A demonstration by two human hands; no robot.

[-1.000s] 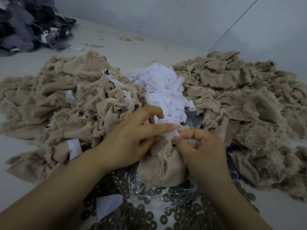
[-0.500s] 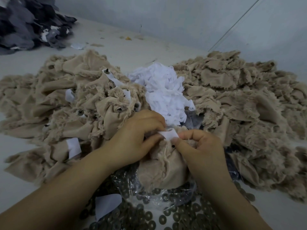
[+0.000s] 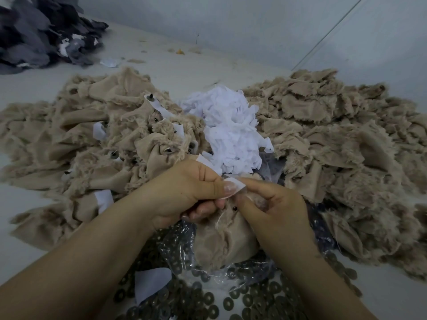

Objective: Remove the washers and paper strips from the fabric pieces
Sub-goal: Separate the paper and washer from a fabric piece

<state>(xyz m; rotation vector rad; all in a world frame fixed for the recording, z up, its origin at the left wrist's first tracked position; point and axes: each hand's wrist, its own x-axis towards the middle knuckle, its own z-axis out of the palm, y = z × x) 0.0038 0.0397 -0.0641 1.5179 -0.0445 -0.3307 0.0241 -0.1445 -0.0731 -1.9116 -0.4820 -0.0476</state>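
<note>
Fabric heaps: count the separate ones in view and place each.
3. A tan heap left of the paper pile, another tan heap to its right, and a dark grey heap at far left. More may lie outside the frame.

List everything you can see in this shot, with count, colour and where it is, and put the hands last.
fabric piece being worked: one, beige, centre, held between both hands
paper strip: one, white, pinched at the top of that piece
left fabric heap: one, beige, left, white strips and dark studs showing in it
right fabric heap: one, beige, right
paper strip pile: one, white, centre back
washers: many, dark, near edge, on and around clear plastic
dark fabric heap: one, grey-black, far left corner
left hand: pinches the strip
right hand: grips the worked piece
</note>
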